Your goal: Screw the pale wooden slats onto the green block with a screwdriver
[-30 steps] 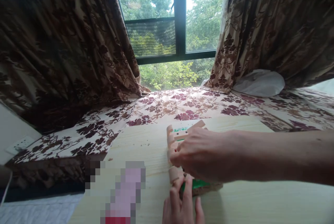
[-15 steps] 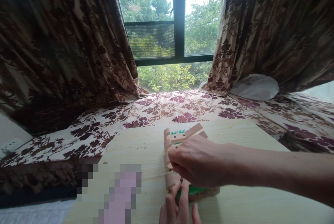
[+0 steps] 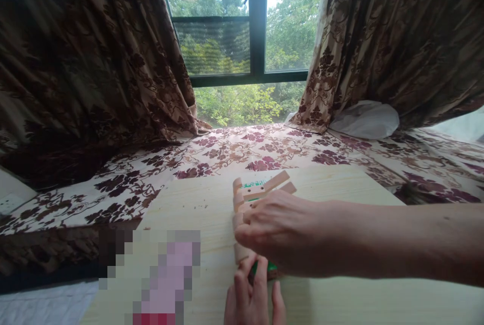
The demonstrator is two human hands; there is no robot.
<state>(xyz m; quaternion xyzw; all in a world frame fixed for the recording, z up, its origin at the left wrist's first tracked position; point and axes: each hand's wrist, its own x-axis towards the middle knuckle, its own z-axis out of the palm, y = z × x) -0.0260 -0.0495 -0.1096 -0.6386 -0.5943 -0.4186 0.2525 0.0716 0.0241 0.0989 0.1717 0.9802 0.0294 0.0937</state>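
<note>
On a pale wooden board sits a row of light wooden pieces (image 3: 264, 187) with rounded left ends and small dark holes, laid over something with green print (image 3: 255, 183). My right hand (image 3: 272, 229) is closed in a fist above the middle of the row, knuckles up. Whatever its fingers hold is hidden beneath it. Close below, my left hand (image 3: 253, 289) presses its fingertips on the nearest wooden piece (image 3: 242, 253) and on the green surface (image 3: 270, 267) beside it; its thumb is apart. My right forearm covers the right side of the work.
The wooden board (image 3: 189, 224) rests in front of a ledge with floral cloth (image 3: 245, 148). A few small crumbs (image 3: 200, 207) lie left of the pieces. A pixelated pinkish patch (image 3: 170, 274) is at lower left. Behind are curtains (image 3: 151, 88), a window (image 3: 257, 22) and a white bag (image 3: 366, 119).
My right hand has shifted slightly toward me and down over the row, covering a small dark metal part and more of the green surface. The whole view has moved a little.
</note>
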